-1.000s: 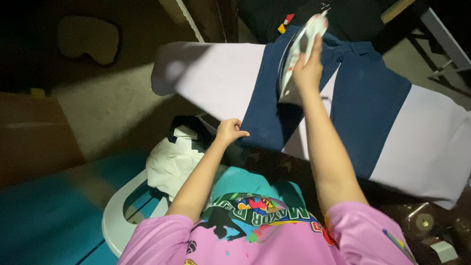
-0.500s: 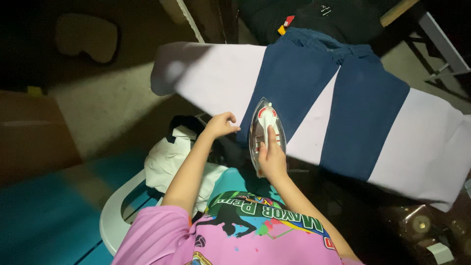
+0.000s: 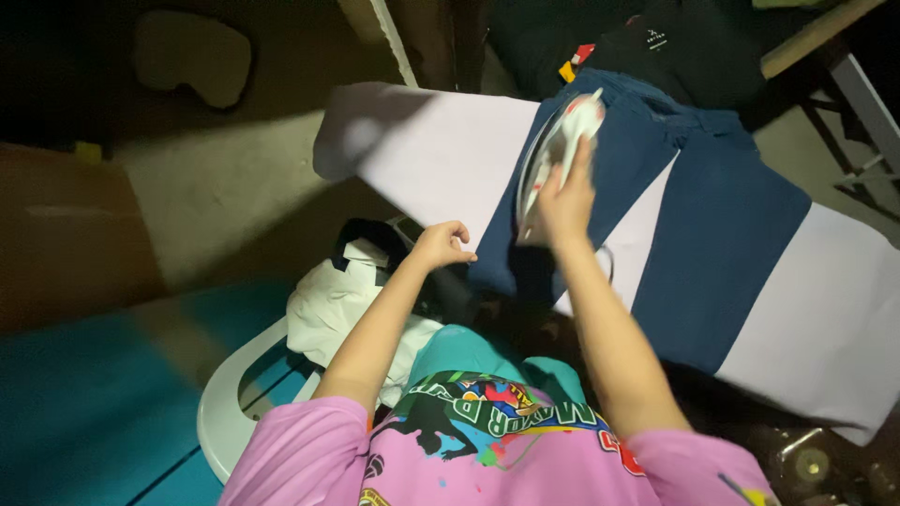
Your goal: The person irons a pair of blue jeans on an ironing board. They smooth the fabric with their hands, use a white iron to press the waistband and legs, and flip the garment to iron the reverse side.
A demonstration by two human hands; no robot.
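A person in a pink printed shirt stands at an ironing board [image 3: 422, 150] with a pale cover, seen from above by a head-worn camera. A pair of navy trousers [image 3: 698, 234] lies across the board, its two legs draped over the near edge with a strip of pale cover showing between them.

The right hand [image 3: 565, 199] is closed around the handle of a white clothes iron [image 3: 555, 150]. The iron rests on the trouser leg nearer the narrow end of the board, its tip pointing toward the waistband at the board's far edge. The left hand [image 3: 442, 245] is curled at the near edge of the board, pinching the hem of that same leg; how tight the pinch is cannot be told.

The step in hand looks like pressing this leg lengthwise while the other hand keeps the cloth taut. The next move likely calls for an even glide of the iron along the leg, with the left hand kept clear of the hot plate.

Below the board's near edge, white cloth [image 3: 328, 300] is heaped on a white plastic chair [image 3: 220, 422].
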